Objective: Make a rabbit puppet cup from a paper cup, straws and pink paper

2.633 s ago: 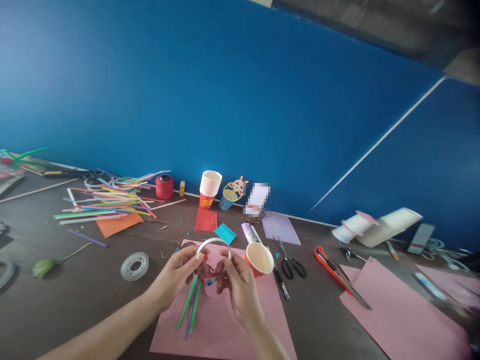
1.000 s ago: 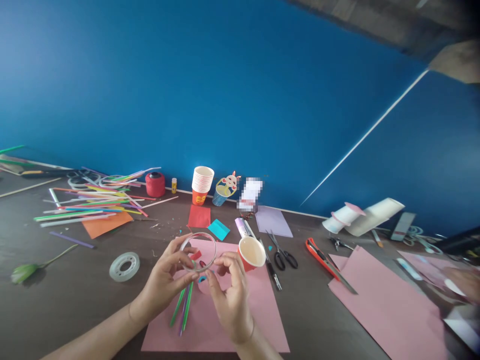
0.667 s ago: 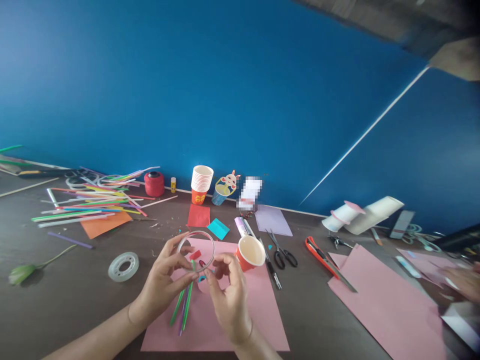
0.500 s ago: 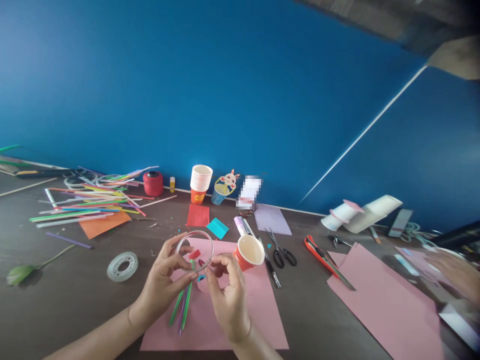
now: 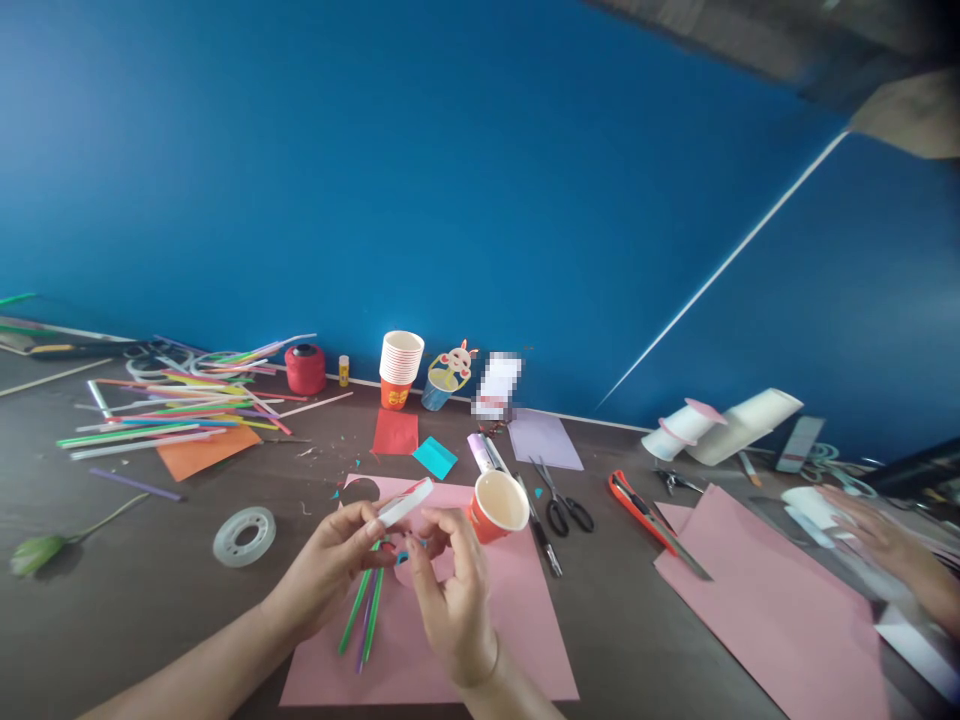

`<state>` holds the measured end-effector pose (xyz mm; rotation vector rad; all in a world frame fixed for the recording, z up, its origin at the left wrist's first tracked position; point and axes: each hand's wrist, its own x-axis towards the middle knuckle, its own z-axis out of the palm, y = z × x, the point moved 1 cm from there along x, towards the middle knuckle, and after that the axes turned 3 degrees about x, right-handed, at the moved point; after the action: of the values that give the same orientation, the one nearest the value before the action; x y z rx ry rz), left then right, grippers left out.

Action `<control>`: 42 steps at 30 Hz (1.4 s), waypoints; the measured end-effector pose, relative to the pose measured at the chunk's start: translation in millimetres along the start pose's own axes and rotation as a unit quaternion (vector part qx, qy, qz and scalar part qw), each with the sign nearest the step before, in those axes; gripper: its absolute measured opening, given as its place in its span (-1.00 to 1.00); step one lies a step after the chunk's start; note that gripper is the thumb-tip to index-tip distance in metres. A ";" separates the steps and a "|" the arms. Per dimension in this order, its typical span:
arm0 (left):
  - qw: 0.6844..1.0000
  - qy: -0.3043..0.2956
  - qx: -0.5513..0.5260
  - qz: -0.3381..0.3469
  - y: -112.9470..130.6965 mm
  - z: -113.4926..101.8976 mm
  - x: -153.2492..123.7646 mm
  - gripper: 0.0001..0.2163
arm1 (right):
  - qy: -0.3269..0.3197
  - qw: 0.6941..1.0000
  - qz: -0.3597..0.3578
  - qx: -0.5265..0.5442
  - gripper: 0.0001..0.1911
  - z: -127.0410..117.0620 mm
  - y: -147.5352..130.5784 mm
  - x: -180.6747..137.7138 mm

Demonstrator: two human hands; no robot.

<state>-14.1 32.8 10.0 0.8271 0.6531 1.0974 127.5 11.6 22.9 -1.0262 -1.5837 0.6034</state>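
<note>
My left hand (image 5: 334, 565) pinches a clear tape roll (image 5: 406, 502), now tilted nearly edge-on, above a pink paper sheet (image 5: 495, 640). My right hand (image 5: 450, 590) is closed in a pinch just below the roll, thumb and fingers together at its lower edge; what they grip is too small to make out. Green and purple straws (image 5: 364, 612) lie on the pink sheet under my hands. A red paper cup (image 5: 496, 506) lies on its side right beside my right fingers.
A second tape roll (image 5: 244, 535) lies left. Scissors (image 5: 559, 500), an orange box cutter (image 5: 652, 510), stacked cups (image 5: 397, 368), and a pile of straws (image 5: 172, 410) surround. Another pink sheet (image 5: 765, 610) lies right, where another person's hand (image 5: 885, 545) rests.
The tape roll has tipped from face-on to nearly edge-on in my left hand. My right fingers stayed at its lower edge. The other person's hand moved further in at the right.
</note>
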 end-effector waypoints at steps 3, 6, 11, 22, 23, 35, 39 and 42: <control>0.999 -0.019 -0.023 -0.021 -2.4 -2.1 0.2 -0.86 | 0.005 1.000 -0.005 0.003 -0.79 -0.4 1.1 -0.2; 0.998 -0.018 -0.050 -0.033 -4.4 -4.9 0.5 -0.88 | 0.014 1.000 0.004 0.007 -0.81 -1.8 3.3 1.1; 0.990 -0.056 -0.110 -0.067 -4.0 -7.3 0.4 -0.79 | 0.036 0.998 0.055 0.014 -0.71 -3.6 7.5 4.6; 0.995 -0.058 0.075 -0.042 6.0 -16.5 3.8 -0.78 | 0.038 0.991 0.102 0.077 -0.87 -12.5 19.4 8.3; 0.993 -0.031 0.111 -0.007 7.7 -16.9 4.0 -0.77 | 0.032 0.995 0.078 0.061 -0.87 -13.8 17.7 8.5; 0.996 -0.039 0.066 0.051 5.1 -15.4 7.1 -0.89 | -0.022 0.997 0.064 0.035 -0.80 -11.8 12.0 8.3; 0.997 -0.070 -0.029 0.011 6.1 -14.8 8.6 -0.84 | -0.038 0.990 0.108 0.082 -0.86 -12.5 13.6 10.0; 0.997 -0.069 -0.032 -0.011 8.7 -13.1 8.4 -0.82 | -0.040 0.992 0.097 0.074 -0.86 -13.7 11.2 10.6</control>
<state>-26.2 46.0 9.7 0.8314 0.5073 1.0269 143.7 24.4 22.9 -1.0613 -1.4949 0.8915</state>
